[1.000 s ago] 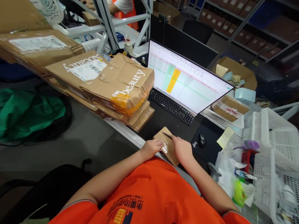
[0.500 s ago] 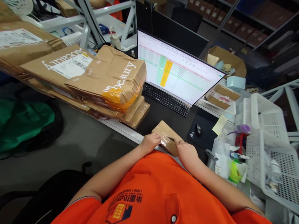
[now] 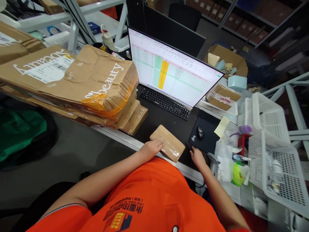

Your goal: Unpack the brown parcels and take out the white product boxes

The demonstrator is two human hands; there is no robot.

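We have the box (image 3: 172, 145) flat on the desk (image 3: 155, 116), near its front edge, between parcels (image 3: 84, 75) and mat (image 3: 209, 124). Left hand (image 3: 151, 149) lies over the box's near side, fingers on top; we can't tell if it grips. Right hand (image 3: 198, 158) is apart, near the mat, fingers curled; contents we can't tell.

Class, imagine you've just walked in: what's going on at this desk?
A person in an orange shirt has the left hand on a taped box near the front of the desk. The right hand is apart from the box, near the mouse pad; whatever it may hold is too dark to make out. Parcels are stacked to the left; beyond, a monitor is lit.
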